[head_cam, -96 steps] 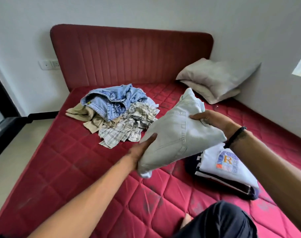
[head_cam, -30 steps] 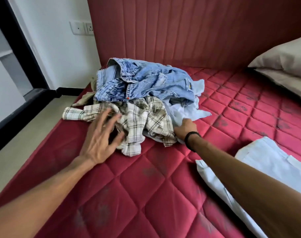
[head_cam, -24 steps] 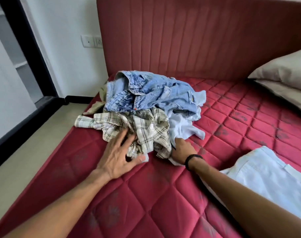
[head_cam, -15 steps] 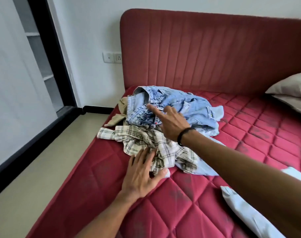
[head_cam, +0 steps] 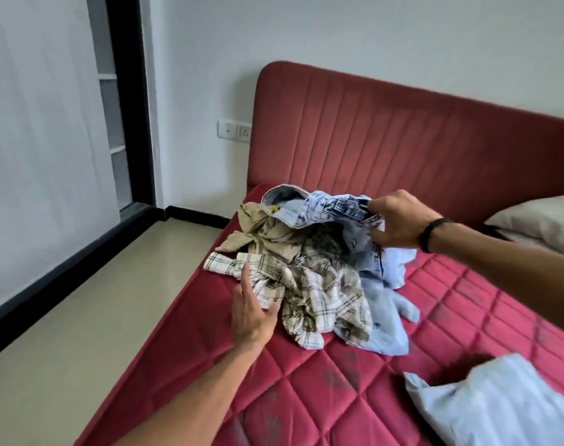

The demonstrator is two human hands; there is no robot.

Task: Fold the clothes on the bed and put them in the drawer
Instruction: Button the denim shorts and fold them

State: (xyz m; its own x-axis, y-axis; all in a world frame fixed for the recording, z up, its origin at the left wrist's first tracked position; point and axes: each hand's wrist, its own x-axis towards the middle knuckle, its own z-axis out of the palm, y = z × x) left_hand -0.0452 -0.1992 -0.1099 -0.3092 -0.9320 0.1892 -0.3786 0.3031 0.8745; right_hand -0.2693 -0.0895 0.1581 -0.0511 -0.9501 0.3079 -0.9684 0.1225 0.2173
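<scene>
Denim jeans (head_cam: 325, 209) pinched at the waistband by right hand (head_cam: 399, 220), lifted clear of pile on bed (head_cam: 306, 391). Left hand (head_cam: 253, 312), fingers straight, lies against plaid shirt (head_cam: 319, 297), likely pinning it so only the jeans come away.

Clothes pile (head_cam: 313, 284) on bed (head_cam: 306, 397), before headboard (head_cam: 387, 149)

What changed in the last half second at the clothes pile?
The right hand, which was only touching the jeans, now grips them and has lifted them off the pile, uncovering the khaki garment. The left hand stays flat at the plaid shirt, which has not moved.
</scene>
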